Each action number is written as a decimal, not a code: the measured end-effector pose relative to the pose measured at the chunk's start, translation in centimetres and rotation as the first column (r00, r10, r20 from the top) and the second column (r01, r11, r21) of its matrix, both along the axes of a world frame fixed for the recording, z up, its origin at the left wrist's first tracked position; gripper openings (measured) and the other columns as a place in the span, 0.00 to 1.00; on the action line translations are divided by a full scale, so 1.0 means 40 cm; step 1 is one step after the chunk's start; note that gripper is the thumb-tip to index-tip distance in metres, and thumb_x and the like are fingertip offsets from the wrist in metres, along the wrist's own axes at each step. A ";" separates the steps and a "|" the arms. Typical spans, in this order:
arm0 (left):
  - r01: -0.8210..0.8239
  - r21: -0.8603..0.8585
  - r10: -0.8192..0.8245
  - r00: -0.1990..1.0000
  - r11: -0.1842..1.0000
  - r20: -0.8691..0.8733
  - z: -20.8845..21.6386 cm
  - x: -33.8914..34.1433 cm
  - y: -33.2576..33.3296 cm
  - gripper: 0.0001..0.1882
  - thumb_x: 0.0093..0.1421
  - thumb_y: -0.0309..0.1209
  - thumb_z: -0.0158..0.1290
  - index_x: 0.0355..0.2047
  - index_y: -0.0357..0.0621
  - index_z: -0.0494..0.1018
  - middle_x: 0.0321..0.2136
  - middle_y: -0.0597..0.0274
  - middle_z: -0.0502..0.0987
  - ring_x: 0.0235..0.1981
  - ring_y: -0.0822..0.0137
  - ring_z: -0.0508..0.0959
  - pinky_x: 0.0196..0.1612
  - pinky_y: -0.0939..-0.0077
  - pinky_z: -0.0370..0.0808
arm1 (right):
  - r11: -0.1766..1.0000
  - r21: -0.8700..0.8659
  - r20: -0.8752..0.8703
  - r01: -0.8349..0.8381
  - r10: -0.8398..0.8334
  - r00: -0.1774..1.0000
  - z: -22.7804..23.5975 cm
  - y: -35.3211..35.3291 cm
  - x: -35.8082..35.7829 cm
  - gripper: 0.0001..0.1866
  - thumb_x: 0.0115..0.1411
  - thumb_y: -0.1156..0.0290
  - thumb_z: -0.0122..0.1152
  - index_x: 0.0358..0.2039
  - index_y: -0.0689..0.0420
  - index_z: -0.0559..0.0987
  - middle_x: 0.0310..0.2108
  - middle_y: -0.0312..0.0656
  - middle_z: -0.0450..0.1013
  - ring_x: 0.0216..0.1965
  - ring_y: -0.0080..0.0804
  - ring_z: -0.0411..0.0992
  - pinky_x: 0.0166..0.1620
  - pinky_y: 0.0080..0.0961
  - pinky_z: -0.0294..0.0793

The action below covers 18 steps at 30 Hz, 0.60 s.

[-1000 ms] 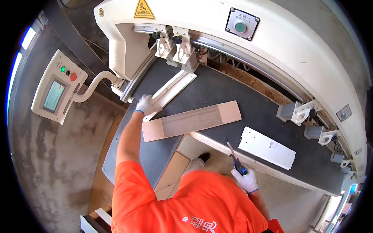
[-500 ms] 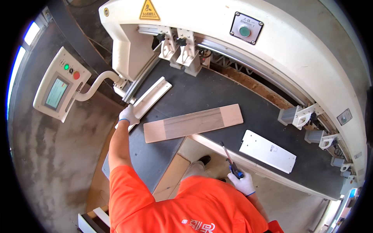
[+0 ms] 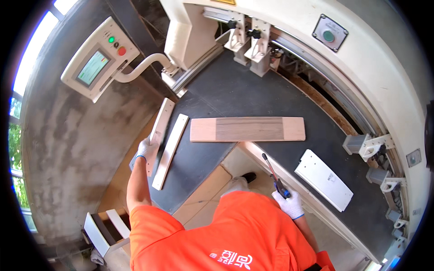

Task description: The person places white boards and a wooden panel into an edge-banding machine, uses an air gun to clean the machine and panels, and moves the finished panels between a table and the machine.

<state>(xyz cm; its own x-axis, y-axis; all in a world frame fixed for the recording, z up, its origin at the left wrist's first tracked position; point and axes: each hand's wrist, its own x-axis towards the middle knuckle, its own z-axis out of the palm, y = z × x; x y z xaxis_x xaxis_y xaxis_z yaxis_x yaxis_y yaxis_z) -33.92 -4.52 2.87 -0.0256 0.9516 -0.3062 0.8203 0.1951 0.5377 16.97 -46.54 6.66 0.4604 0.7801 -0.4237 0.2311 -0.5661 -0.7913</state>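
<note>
My left hand [image 3: 145, 149], in a white glove, is closed on a long pale board [image 3: 162, 118] with small holes, held at the table's left edge. Just right of it, a narrow white strip [image 3: 172, 151] lies apart on the dark table. A wood-grain board [image 3: 248, 129] with pale ends rests in the middle. My gloved right hand [image 3: 290, 204] grips a screwdriver [image 3: 281, 188] with a dark blue and black handle, its shaft pointing up and left beyond the table's front edge. Farther right, a wide white panel [image 3: 324, 179] with holes lies flat.
A large white machine frame [image 3: 379, 77] arches over the dark table [image 3: 226, 92], carrying clamp blocks [image 3: 260, 52] and a green button [image 3: 329, 36]. At left a control panel [image 3: 99, 58] hangs on a curved arm. A drawer-like box [image 3: 108, 230] stands low at left.
My left hand has moved left with the board, which now stands apart from the narrow strip. The view has shifted; the wood-grain board appears level. My right hand still holds the screwdriver.
</note>
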 end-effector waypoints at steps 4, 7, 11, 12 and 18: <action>0.294 0.122 -0.301 0.952 0.948 0.050 0.145 0.240 0.040 0.12 0.62 0.35 0.59 0.36 0.37 0.77 0.34 0.52 0.83 0.36 0.62 0.81 0.43 0.65 0.76 | 0.998 0.030 0.016 0.062 -0.063 0.998 -0.018 -0.014 0.013 0.22 0.58 0.51 0.73 0.42 0.58 0.86 0.26 0.47 0.80 0.30 0.39 0.80 0.38 0.36 0.77; 0.637 0.092 -0.624 0.769 0.765 -0.135 0.155 0.488 0.117 0.23 0.65 0.45 0.61 0.50 0.39 0.79 0.43 0.41 0.84 0.46 0.49 0.84 0.49 0.61 0.77 | 0.997 0.002 0.002 0.074 -0.074 0.997 -0.034 -0.031 0.034 0.25 0.58 0.48 0.72 0.40 0.59 0.86 0.31 0.51 0.82 0.36 0.45 0.82 0.43 0.37 0.78; 0.849 0.132 -0.848 0.523 0.511 -0.082 0.035 0.815 0.187 0.24 0.62 0.38 0.61 0.57 0.43 0.78 0.51 0.45 0.83 0.53 0.44 0.82 0.56 0.59 0.77 | 0.968 -0.236 0.155 0.085 -0.049 0.987 0.047 -0.011 0.054 0.28 0.57 0.44 0.71 0.40 0.60 0.86 0.33 0.54 0.83 0.39 0.52 0.82 0.44 0.41 0.79; 0.857 0.099 -0.862 0.507 0.505 0.003 -0.010 0.876 0.206 0.23 0.62 0.36 0.60 0.57 0.43 0.78 0.52 0.44 0.82 0.55 0.43 0.80 0.58 0.59 0.75 | 0.952 -0.286 0.168 0.108 -0.061 0.984 0.068 -0.007 0.057 0.29 0.57 0.44 0.71 0.40 0.60 0.86 0.33 0.54 0.83 0.39 0.53 0.82 0.44 0.42 0.79; 0.935 -0.171 -0.944 0.283 0.311 -0.169 0.029 1.107 0.212 0.33 0.61 0.53 0.59 0.59 0.45 0.77 0.56 0.41 0.78 0.61 0.42 0.75 0.62 0.53 0.72 | 0.909 -0.264 0.165 0.322 -0.286 0.944 0.030 -0.081 0.059 0.31 0.57 0.42 0.71 0.43 0.60 0.86 0.34 0.55 0.83 0.41 0.53 0.83 0.45 0.41 0.79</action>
<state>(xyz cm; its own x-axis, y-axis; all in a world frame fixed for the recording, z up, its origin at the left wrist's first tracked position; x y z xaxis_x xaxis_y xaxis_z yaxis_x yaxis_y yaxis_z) 10.35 3.97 4.01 0.8169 0.3538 -0.4555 0.5297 -0.7726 0.3500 19.34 -49.79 7.87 0.7172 0.4495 -0.5325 0.0948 -0.8200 -0.5645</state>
